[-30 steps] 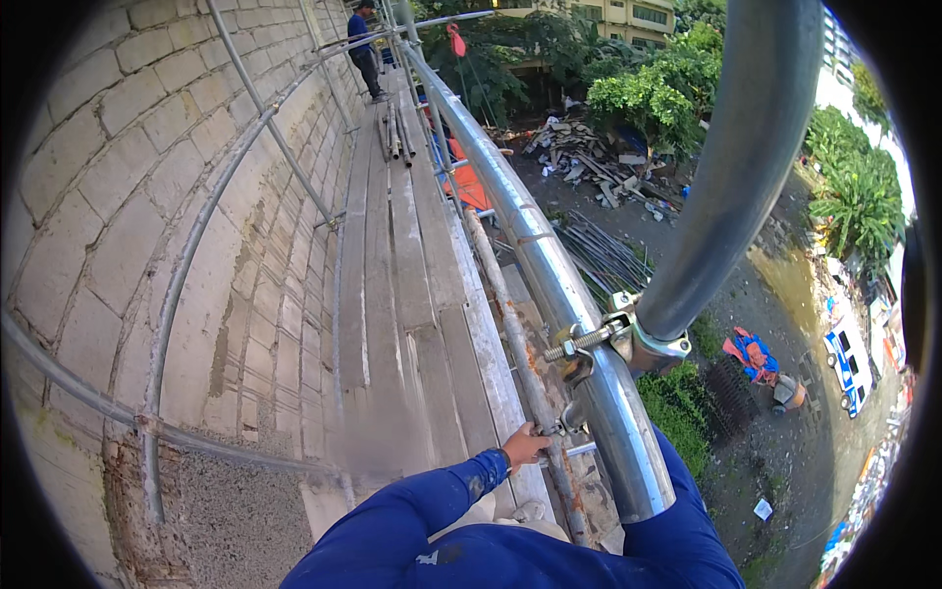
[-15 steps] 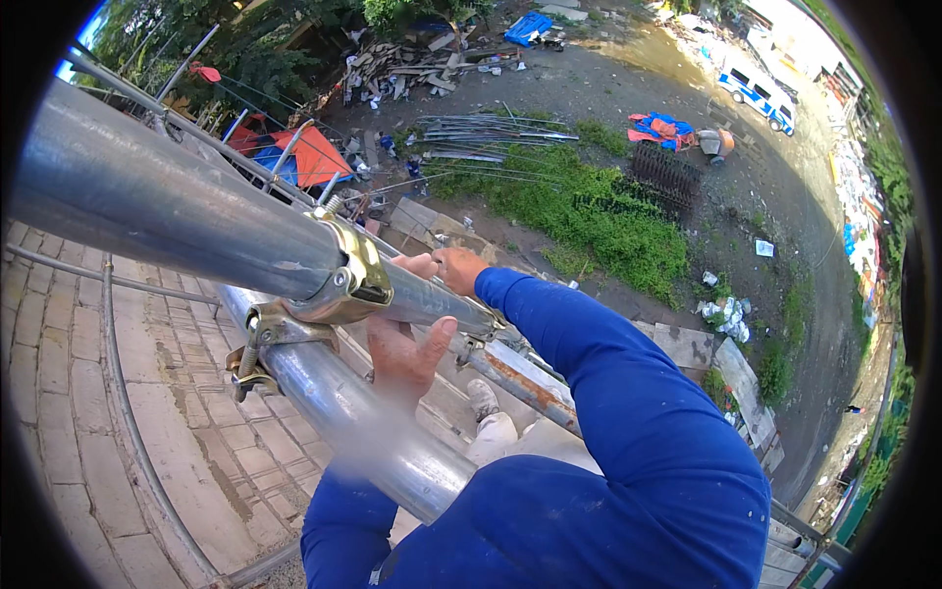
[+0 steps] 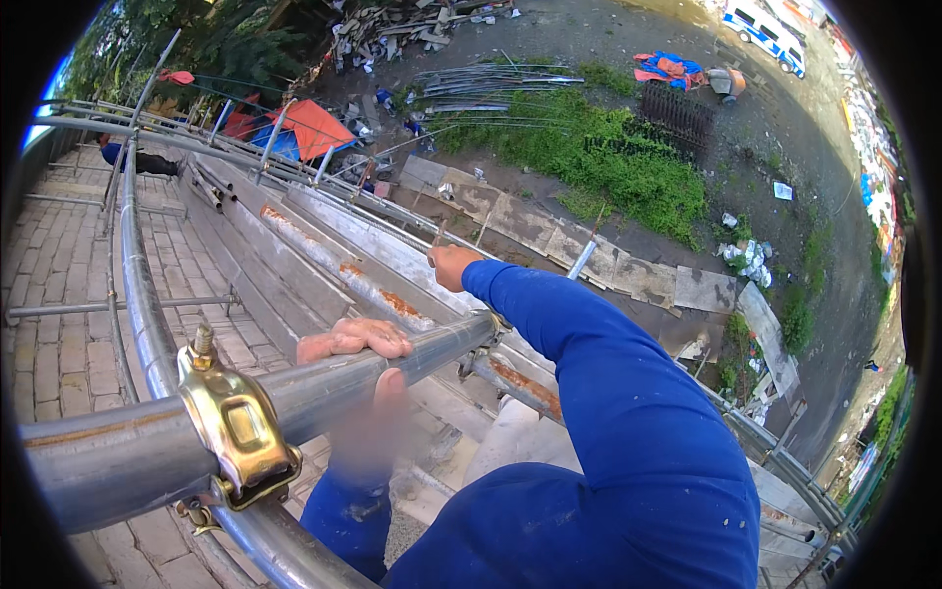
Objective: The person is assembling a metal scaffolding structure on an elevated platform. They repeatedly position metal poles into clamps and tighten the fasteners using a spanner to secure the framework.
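My left hand wraps over a grey steel scaffold pipe, fingers on the far side and thumb on the near side; the wrist behind it is blurred. A gold-coloured scaffold coupler with a threaded bolt sticking up clamps this pipe to a second pipe crossing beneath it. Beyond the pipe's far end, my right hand is closed, and a thin brownish piece sticks up from it, its kind too small to tell. Another coupler at the pipe's far end is partly hidden by my right sleeve.
Long planks and rusty-edged metal boards run along the scaffold beside a block wall. A person is far along at the left. Well below lie a pipe stack, green plants, an orange tarp and a white-and-blue van.
My view has shifted, so the coupler appears lower and nearer. My left hand has gone from beside the coupler to over the pipe. My right hand now stands apart from the left.
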Demonstrator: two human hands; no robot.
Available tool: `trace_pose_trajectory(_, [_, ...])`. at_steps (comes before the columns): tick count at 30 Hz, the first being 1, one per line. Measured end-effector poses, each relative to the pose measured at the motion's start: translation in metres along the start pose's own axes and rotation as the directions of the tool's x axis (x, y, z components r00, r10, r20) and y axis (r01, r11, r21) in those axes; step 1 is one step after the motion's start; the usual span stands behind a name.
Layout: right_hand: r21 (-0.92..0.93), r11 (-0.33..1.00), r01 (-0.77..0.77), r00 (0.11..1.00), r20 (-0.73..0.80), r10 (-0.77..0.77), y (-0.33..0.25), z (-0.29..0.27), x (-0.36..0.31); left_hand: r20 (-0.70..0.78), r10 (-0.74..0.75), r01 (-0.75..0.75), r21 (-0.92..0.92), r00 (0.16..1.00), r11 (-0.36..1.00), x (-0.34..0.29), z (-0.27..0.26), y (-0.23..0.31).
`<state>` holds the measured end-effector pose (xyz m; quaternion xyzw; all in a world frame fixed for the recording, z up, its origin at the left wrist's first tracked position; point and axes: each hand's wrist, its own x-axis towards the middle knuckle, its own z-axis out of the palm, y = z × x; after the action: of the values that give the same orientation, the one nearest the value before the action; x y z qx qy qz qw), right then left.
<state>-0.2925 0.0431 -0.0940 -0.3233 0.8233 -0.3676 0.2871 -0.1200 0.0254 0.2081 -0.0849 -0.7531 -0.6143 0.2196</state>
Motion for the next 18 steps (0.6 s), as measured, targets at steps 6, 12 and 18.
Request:
trace_pose_trajectory(6, [-0.084, 0.994, -0.072, 0.986, 0.146, 0.084, 0.053, 0.024, 0.024, 0.011, 0.043, -0.042, -0.023, 0.999, 0.999, 0.006, 0.007, -0.011])
trace_pose_trajectory(12, [0.322, 0.874, -0.365, 0.931, 0.094, 0.354, 0.020, 0.012, -0.004, -0.018, 0.039, -0.039, -0.016, 0.999, 0.999, 0.003, 0.003, -0.008])
trace_pose_trajectory(18, [0.165, 0.967, -0.195, 0.980, -0.009, 0.199, 0.029, 0.012, 0.009, -0.016, 0.071, -0.071, -0.003, 0.997, 0.997, 0.011, 0.006, -0.010])
